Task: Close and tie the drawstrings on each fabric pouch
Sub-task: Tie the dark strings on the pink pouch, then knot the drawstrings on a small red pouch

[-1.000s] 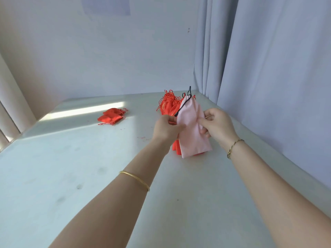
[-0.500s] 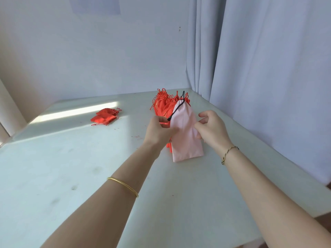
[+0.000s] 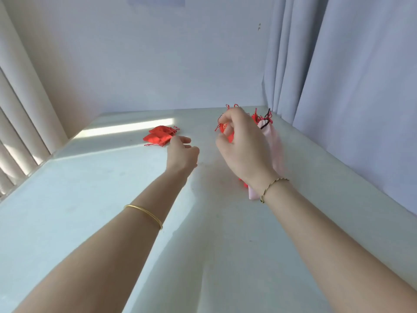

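Note:
A pink pouch with a black drawstring lies on top of a pile of red pouches at the table's far right, mostly hidden behind my right hand. My right hand hovers over that pile, its fingers curled round a red pouch with red strings hanging from it. My left hand floats above the table to the left, fingers loosely curled and holding nothing. It is just right of a small heap of red pouches.
The pale table runs to a wall at the back. Grey curtains hang along its right edge. Vertical blinds stand at the left. A strip of sunlight crosses the far left of the table.
Both hands have let go of the pink pouch, which now lies on the pile. My left hand moved left toward the small red heap. My right hand took a red pouch.

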`<state>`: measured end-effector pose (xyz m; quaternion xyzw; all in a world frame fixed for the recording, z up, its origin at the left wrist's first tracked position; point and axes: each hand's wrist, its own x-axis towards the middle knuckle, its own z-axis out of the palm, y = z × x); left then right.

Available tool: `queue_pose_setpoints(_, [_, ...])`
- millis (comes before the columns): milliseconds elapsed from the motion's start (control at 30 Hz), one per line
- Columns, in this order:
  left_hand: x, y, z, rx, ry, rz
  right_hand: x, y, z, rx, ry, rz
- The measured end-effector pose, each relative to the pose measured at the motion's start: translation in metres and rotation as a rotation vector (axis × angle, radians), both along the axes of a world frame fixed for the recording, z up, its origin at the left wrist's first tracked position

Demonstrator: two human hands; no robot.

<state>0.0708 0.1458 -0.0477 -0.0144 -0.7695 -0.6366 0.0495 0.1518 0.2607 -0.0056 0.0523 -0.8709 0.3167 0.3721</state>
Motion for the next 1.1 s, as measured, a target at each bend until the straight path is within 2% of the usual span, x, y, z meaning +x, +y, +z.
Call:
queue_pose_setpoints(133, [-0.050, -0.048, -0.013, -0.327, 0.046, 0.102, -0.062, -0.034, -0.012, 0.038, -0.309, 0.082])
queue_pose_setpoints(233, [-0.090, -0.074, -0.022, -0.583, 0.082, 0.114, -0.108, -0.053, -0.026, -0.041, -0.494, 0.106])
queue_pose_setpoints(433, [-0.155, -0.074, -0.024, -0.894, 0.100, 0.013, -0.173, -0.066, -0.048, -0.287, -0.570, 0.095])
queue_pose_setpoints(533, [-0.176, -0.072, -0.027, -0.999, 0.056, 0.040, -0.193, -0.070, -0.058, -0.378, -0.572, 0.090])
queue_pose_setpoints(667, [-0.173, -0.083, -0.028, -0.903, 0.134, 0.076, -0.192, -0.072, -0.069, -0.465, -0.556, 0.108])
queue_pose_setpoints(767, [-0.148, -0.093, -0.015, -0.745, 0.211, 0.096, -0.175, -0.070, -0.068, -0.486, -0.469, 0.134])
queue_pose_setpoints(900, [-0.096, -0.102, 0.017, -0.547, 0.286, -0.029, -0.137, -0.067, -0.052, -0.404, -0.348, 0.266])
queue_pose_setpoints(1033, [-0.043, -0.106, 0.039, -0.393, 0.253, -0.201, -0.094, -0.064, -0.030, -0.523, -0.360, 0.411])
queue_pose_setpoints(1100, [-0.027, -0.103, 0.040, -0.355, 0.234, -0.251, -0.079, -0.059, -0.026, -0.517, -0.336, 0.420])
